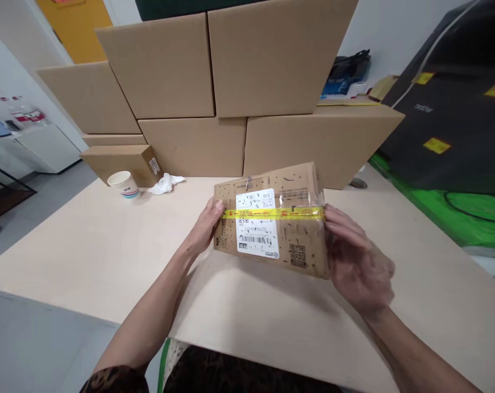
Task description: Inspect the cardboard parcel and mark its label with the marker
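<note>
A brown cardboard box (307, 232) is tilted up over the table in front of me, its labelled face toward me. A white shipping label (257, 245) is stuck on it, and yellow printed tape (290, 213) runs across its width. Clear tape shines near its right end. My left hand (204, 226) grips the left edge, thumb on the near face and the other fingers mostly hidden behind. At the opposite end, my right hand (356, 256) has its fingers pressed against the box's side; motion blurs that hand, and its thumb is hard to make out.
Large cardboard boxes (264, 60) are stacked along the back of the pale table (87, 245). At the back left are a paper cup (124, 185), a crumpled white tissue (165, 184) and a smaller carton (120, 158). A dark covered object (448, 120) stands right, over green material (477, 218).
</note>
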`<state>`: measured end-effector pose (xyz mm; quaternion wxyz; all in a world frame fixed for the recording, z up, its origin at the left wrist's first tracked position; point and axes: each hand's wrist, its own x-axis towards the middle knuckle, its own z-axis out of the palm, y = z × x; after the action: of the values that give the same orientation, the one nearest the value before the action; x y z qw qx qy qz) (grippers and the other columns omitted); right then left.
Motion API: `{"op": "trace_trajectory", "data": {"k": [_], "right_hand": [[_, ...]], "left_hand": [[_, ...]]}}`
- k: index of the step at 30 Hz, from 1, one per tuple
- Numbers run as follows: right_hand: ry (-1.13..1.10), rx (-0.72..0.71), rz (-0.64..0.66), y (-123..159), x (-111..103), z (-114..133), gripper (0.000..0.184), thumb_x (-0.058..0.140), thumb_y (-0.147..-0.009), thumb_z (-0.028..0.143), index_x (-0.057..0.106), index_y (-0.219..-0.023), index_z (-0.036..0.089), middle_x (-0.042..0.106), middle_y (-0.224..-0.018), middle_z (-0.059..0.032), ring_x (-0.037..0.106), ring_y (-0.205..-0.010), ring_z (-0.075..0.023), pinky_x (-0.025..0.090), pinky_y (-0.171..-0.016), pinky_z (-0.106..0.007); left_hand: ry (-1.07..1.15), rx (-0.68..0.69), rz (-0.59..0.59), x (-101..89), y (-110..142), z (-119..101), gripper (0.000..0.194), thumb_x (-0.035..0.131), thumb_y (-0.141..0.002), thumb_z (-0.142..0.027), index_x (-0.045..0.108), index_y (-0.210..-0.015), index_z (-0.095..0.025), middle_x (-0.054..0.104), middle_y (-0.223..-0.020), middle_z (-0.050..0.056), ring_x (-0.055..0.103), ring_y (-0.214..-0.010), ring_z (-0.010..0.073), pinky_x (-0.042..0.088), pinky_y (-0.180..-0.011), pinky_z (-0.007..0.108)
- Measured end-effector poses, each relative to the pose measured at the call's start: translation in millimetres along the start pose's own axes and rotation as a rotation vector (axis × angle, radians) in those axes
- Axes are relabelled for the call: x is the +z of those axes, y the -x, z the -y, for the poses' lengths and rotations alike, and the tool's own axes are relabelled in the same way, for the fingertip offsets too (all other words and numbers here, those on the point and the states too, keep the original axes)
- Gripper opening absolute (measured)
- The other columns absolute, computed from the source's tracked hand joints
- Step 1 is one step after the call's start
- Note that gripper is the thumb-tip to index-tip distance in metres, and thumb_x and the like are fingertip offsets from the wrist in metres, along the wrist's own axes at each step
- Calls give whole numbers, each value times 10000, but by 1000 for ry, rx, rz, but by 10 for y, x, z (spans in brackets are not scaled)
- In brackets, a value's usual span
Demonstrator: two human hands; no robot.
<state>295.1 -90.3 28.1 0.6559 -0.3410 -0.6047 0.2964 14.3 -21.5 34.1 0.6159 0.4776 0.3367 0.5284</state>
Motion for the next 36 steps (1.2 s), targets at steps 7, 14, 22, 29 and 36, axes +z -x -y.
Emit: {"op": "trace_trajectory", "data": {"k": [7, 14, 22, 29, 36], "right_hand": [[250, -381, 270, 118, 18, 50, 621, 676, -893, 390, 544, -1498, 431, 518, -1589, 74, 427, -1485, -379, 180, -1293, -668], [160, -298, 170, 155, 118, -129, 856, 710, -894, 420, 276, -1632, 436, 198, -1742, 102, 108, -1626, -311, 135, -1329, -565], [-21, 63, 115, 63, 174, -259, 951, 750, -849, 573, 253, -1637, 380, 266, -1728, -43, 249, -1590, -359, 317, -1266, -576], [-346, 344, -126, -21, 157, -351, 549, 586, -942, 602, 543, -1462, 431, 432, -1658, 45, 320, -1571, -293, 305, -1265, -574], [-581, 564, -353, -196, 172, -338, 367, 648, -853, 593, 771, -1049, 308, 803, -1154, -5, 656, -1284, -331, 536, -1079, -558]], "left_hand": [[63, -165, -111, -40, -56, 56, 609, 693, -800, -747, 712, -1127, -234, 797, -1079, 94, 729, -1111, 334, 590, -959, 474], [42, 7, -136, -13, -51, 21, 581, 732, -796, -696, 700, -1160, -244, 779, -1166, 82, 692, -1192, 328, 555, -1020, 454], [-150, 292, -114, -136, -33, -38, 535, 761, -850, -551, 653, -1294, -272, 705, -1322, 71, 659, -1230, 283, 543, -1016, 379], [-472, 536, 65, -113, 65, -165, 633, 730, -894, -493, 553, -1479, -330, 512, -1590, 77, 447, -1479, 325, 345, -1243, 523], [-361, 505, 98, -56, 128, -189, 510, 626, -976, -471, 558, -1475, -392, 425, -1661, -4, 316, -1576, 273, 237, -1313, 465]]}}
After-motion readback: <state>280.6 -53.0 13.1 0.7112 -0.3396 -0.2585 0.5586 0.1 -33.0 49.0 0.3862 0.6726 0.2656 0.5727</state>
